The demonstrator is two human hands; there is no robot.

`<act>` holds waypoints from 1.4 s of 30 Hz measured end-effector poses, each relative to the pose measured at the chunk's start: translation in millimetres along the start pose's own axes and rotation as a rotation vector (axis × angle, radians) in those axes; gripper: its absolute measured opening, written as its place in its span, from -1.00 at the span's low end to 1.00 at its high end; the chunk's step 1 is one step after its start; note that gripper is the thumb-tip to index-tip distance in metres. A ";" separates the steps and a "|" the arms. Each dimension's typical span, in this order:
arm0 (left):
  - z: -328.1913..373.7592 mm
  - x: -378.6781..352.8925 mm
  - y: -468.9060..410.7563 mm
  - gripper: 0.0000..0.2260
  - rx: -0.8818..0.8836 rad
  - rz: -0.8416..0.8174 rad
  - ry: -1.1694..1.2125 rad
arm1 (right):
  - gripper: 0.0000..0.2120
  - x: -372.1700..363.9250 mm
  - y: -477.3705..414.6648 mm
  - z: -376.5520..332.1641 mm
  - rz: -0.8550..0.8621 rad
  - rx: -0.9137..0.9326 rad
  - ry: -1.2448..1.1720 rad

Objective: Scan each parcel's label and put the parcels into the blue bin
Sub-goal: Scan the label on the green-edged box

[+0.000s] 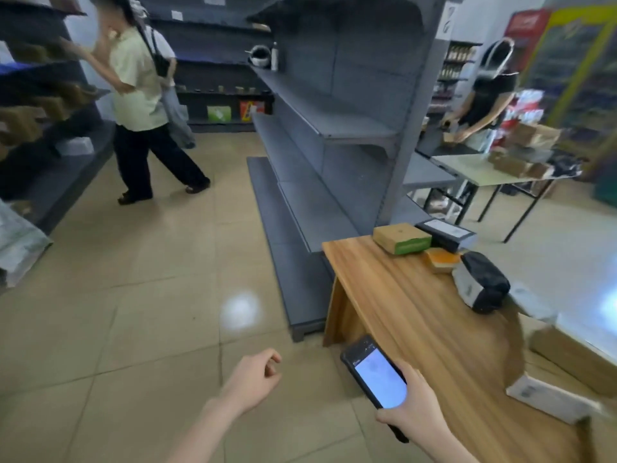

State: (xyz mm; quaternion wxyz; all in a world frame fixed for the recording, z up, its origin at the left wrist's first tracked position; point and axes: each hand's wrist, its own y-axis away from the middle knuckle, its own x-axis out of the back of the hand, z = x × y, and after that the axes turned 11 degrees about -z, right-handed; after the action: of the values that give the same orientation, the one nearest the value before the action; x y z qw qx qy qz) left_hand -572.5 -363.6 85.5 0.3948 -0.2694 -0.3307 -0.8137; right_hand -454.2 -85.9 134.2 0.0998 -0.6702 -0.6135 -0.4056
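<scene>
Your right hand (414, 406) grips a black phone (374, 372), with the fingers curled round its lower end. The screen glows pale and faces up at you. Your left hand (257, 375) hangs over the tiled floor (133, 312) with loose, bent fingers and holds nothing.

The parcels wait on the wooden table (417, 315) to your right. At its far end sit a flat brown box with a green edge (400, 237) and, just beside it, a thin black box (445, 233) with a white label on top. A small orange box (442, 259) lies near them. Next comes a soft black and grey bag (482, 282), lumpy and rounded. A white box (547, 396) with a label lies closer to you, near a plain cardboard box (574, 355). You cannot see the blue bin from here.

It looks like you are between parcels, ready to scan one. Your next move is likely to turn to the table, pick up a parcel with your empty hand and aim the phone at its label. The boxes are stiff and easy to lift. The bag may sag, so find its label first.
</scene>
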 end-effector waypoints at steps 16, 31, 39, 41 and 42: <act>152.6 -31.2 -254.8 -0.67 -0.245 -0.173 -0.224 | -0.03 115.4 -135.9 99.0 0.205 -0.252 -0.164; 230.7 -45.9 -458.6 -0.40 -0.319 -0.156 -0.363 | -0.04 181.4 -267.2 116.0 0.259 -0.395 -0.238; 262.9 -57.2 -572.6 -0.34 -0.475 -0.081 -0.672 | -0.02 195.2 -340.5 112.0 0.296 -0.533 -0.345; 269.8 -62.5 -591.6 -0.28 -0.503 -0.119 -0.734 | -0.02 197.7 -351.8 111.9 0.313 -0.547 -0.362; 272.3 -65.2 -599.3 -0.25 -0.510 -0.140 -0.768 | -0.02 199.2 -356.2 111.9 0.312 -0.557 -0.370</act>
State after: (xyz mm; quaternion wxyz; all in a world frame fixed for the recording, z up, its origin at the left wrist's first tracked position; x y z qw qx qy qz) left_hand -980.7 152.5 18.2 0.1091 -0.6166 -0.2596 -0.7352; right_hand -745.0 213.4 64.4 -0.1386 -0.8190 -0.3776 -0.4092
